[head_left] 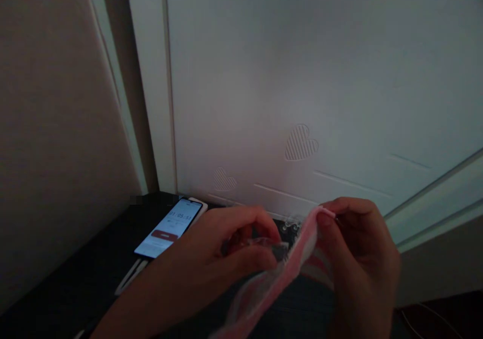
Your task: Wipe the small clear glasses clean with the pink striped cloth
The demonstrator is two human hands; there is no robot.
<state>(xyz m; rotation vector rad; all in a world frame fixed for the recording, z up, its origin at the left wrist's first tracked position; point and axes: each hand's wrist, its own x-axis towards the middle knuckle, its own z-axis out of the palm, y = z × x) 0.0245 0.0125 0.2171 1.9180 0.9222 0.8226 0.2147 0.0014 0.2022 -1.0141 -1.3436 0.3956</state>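
My right hand (362,253) pinches the top edge of a pink and white striped cloth (292,266) between thumb and fingers. The cloth hangs down toward the lower middle, with a frayed edge facing left. My left hand (230,248) is closed on a small clear plastic piece (279,248), whose end meets or nearly meets the frayed edge. Its exact kind is hard to make out in the dim light. Just beyond the hands, several small clear plastic pieces (291,223) lie on the dark surface (105,258).
A lit phone (169,228) showing a timer lies left of my left hand, near a white-edged object (131,277). Behind stands a white panel (234,87) with carved hearts. A wall (56,128) rises at the left. Thin pale cords (430,319) run at the lower right.
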